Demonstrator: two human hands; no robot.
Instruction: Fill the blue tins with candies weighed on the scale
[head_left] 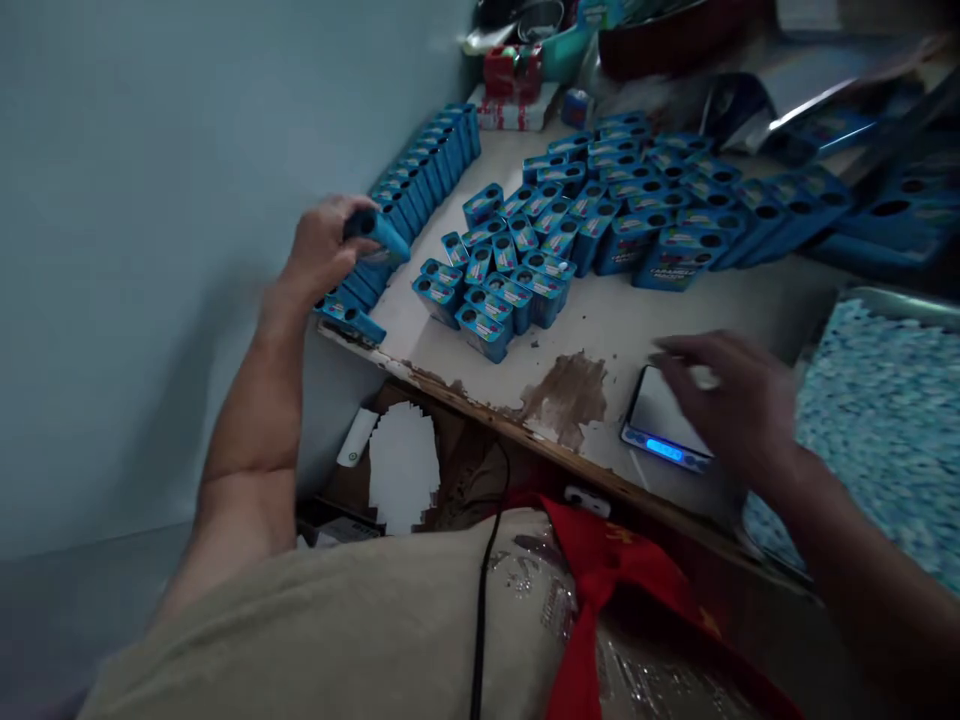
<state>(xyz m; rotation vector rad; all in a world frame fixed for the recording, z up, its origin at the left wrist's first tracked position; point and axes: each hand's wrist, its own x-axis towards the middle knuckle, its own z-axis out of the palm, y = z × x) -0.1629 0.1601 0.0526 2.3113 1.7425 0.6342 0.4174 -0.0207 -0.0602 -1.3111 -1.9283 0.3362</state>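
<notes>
My left hand [321,245] is closed around a small blue carton [384,236], held tilted above the left end of a row of similar cartons. That row of blue cartons [427,170] stands along the wall, each with a dark round hole in its top. My right hand [739,395], a little blurred, hovers over a digital scale [651,405] with a lit blue display. Its fingers reach out to the left, slightly apart, and no object shows in them. A looser group of blue cartons [484,330] stands in the middle of the table.
A metal tray [900,298] full of small blue and white pieces lies at the right. The table [510,385] has a worn, peeling front edge. Plastic bags [817,90] and a red-and-white package [514,108] lie at the back. A wall [187,150] borders the left side.
</notes>
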